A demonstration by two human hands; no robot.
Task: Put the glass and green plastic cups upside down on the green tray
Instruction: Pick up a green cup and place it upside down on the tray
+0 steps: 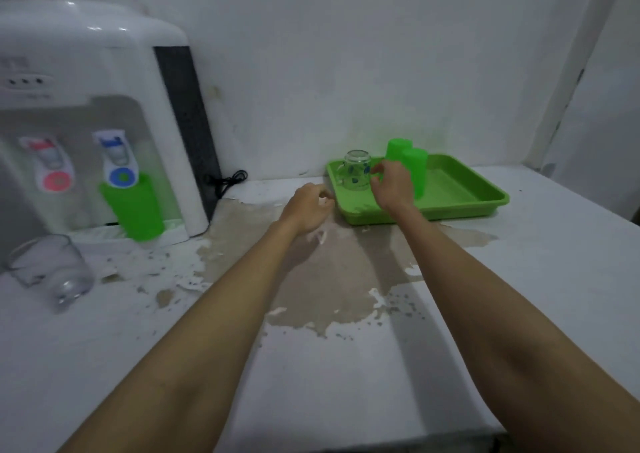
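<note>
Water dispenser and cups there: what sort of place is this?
Probably a plain pantry or drinks corner: a tabletop water dispenser on a worn white counter, beside a green tray of upturned cups.

White water dispenser (104, 106) far left, black cord (227, 182) beside.

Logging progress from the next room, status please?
Both hands empty: right hand over green tray, beside inverted glass mug. Two green cups inverted on tray. Green cup, clear glass outstanding.
</note>
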